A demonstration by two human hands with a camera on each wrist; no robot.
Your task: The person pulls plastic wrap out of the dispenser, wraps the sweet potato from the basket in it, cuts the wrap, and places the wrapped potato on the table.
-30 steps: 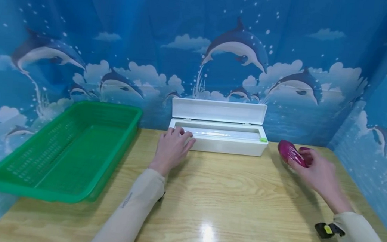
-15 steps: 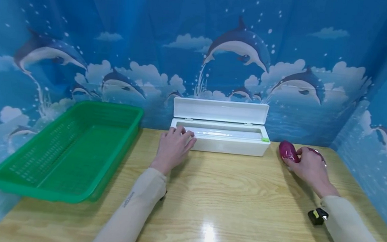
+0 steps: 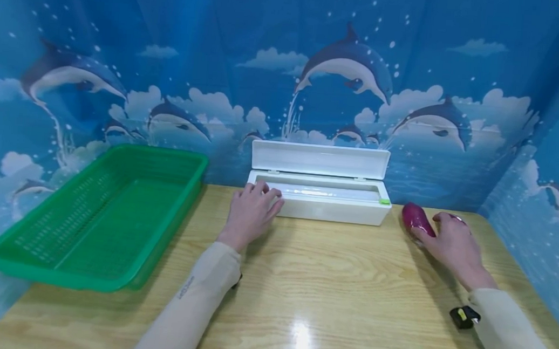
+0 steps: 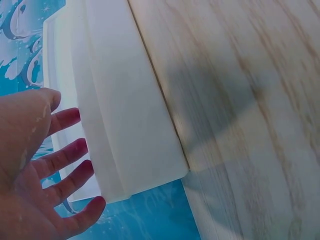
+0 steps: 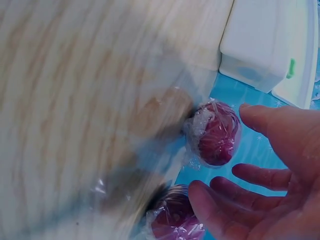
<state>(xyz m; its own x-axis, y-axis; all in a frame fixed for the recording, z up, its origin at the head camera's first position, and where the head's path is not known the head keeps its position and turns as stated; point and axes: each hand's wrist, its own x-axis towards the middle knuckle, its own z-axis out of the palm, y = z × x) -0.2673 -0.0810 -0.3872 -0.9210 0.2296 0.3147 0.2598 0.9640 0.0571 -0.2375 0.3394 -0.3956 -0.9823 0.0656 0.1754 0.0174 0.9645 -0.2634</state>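
On the table at the right lie two purple, elongated vegetables that look like eggplants, wrapped in clear film. The left wrapped eggplant (image 3: 416, 218) shows well; most of the right wrapped eggplant (image 5: 176, 220) is behind my right hand (image 3: 454, 249). The right wrist view has this hand's fingers parted and loosely bent, thumb near one eggplant, fingertips by the other. A white cling film dispenser (image 3: 330, 210) stands at the back with its lid raised and a film roll (image 3: 327, 192) inside. Fingertips of my left hand (image 3: 250, 213) rest on its left front rim, spread and loosely bent.
A green plastic basket (image 3: 158, 241) with perforated sides stands on the left of the wooden table (image 3: 339, 292). A dolphin-printed backdrop (image 3: 265, 98) closes off the back and sides. A green slider (image 3: 384, 202) sits on the dispenser's right corner.
My right hand has shifted right with the second eggplant, setting it beside the first, and its fingers have loosened. The left hand stays at the dispenser. The view has shifted slightly.
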